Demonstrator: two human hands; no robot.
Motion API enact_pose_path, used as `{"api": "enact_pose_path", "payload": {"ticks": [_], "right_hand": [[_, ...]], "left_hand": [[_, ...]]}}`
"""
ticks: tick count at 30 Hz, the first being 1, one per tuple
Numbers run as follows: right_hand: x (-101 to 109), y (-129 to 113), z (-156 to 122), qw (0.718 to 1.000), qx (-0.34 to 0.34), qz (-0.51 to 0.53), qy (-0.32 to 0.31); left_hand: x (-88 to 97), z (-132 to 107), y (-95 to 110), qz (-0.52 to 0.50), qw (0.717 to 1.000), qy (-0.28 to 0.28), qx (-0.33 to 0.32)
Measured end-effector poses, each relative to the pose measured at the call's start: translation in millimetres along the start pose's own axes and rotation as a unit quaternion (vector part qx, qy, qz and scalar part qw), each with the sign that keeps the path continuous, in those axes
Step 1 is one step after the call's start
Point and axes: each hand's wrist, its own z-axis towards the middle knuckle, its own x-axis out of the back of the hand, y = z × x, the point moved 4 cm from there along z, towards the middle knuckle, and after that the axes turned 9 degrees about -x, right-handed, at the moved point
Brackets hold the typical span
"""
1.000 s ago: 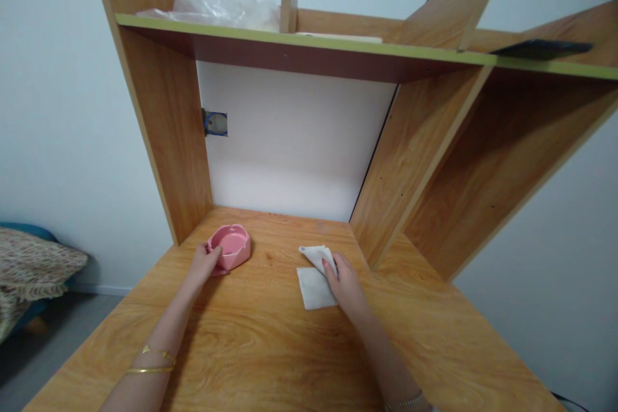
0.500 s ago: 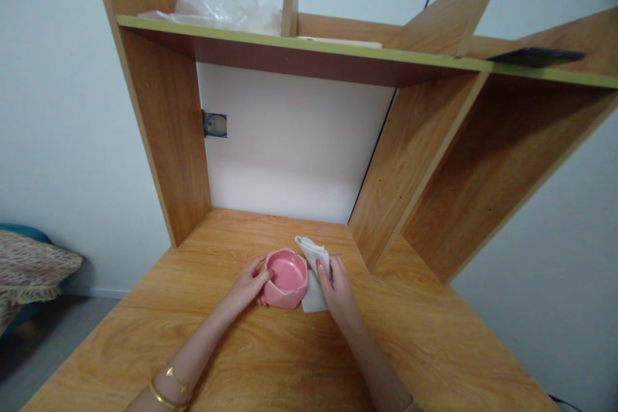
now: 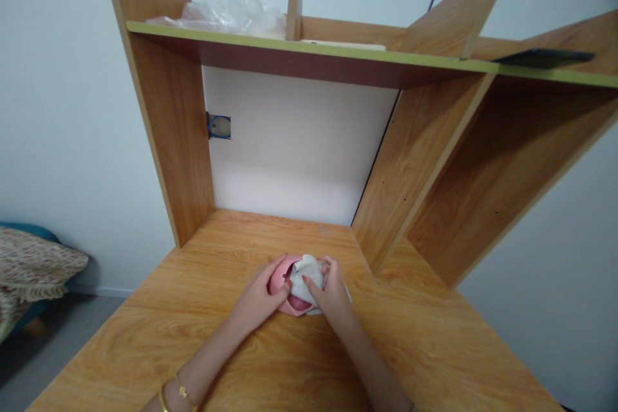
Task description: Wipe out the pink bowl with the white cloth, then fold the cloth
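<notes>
Head view of a wooden tabletop (image 3: 251, 367) with an upright shelving unit rising from its far edge. Near the middle of the tabletop, a little toward the far edge, the left hand (image 3: 255, 299) clasps the left wall of a pink bowl (image 3: 280, 280), fingers curled over the rim, while the right hand (image 3: 331, 293) grips a white cloth (image 3: 305, 270) bunched up and pressed into the bowl's opening. The two hands nearly meet over the bowl, so that only its left rim and a strip of its near wall show between them; cloth and fingers hide the interior. A corner of the cloth shows on the tabletop just right of the right hand. Gold bracelets (image 3: 179, 393) circle the left wrist at the near edge. Behind the hands, the left side panel (image 3: 168, 122) and a slanted divider panel (image 3: 410, 148) enclose a recess backed by a white wall (image 3: 294, 148), which bears a small blue-rimmed cutout (image 3: 219, 127) near its left edge. An upper shelf (image 3: 309, 55) with a green front edge spans the recess, well above the hands; crumpled clear plastic (image 3: 232, 11) lies on its left part and a dark flat object (image 3: 543, 58) on its right end. A patterned fabric (image 3: 33, 264) lies on furniture beyond the left edge of the tabletop.
</notes>
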Motion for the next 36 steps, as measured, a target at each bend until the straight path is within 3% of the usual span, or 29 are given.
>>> {"api": "enact_pose_path", "payload": {"ticks": [6, 10, 18, 24, 30, 36], "right_hand": [[-0.8, 9.5, 1.0, 0.991, -0.062, -0.091, -0.080], [1.0, 10.1, -2.4, 0.987, -0.059, -0.128, -0.076], [-1.6, 18.2, -2.9, 0.992, -0.105, -0.055, -0.034], [-10.1, 18.8, -5.2, 0.995, -0.084, 0.017, -0.049], [-5.7, 9.6, -4.5, 0.994, -0.089, -0.053, -0.026], [14.7, -6.6, -1.5, 0.982, -0.068, -0.177, -0.005]], "left_hand": [[-2.5, -2.2, 12.3, 0.036, 0.999, -0.029, -0.023], [-3.4, -3.0, 14.6, 0.032, 0.999, -0.037, -0.018], [-15.9, -10.2, -15.4, -0.127, 0.992, -0.004, 0.021], [-31.1, -15.7, -4.9, -0.214, 0.977, -0.008, 0.000], [-27.2, -16.4, -7.6, -0.174, 0.983, 0.000, 0.066], [-20.3, -17.1, -6.7, -0.084, 0.995, 0.015, 0.047]]}}
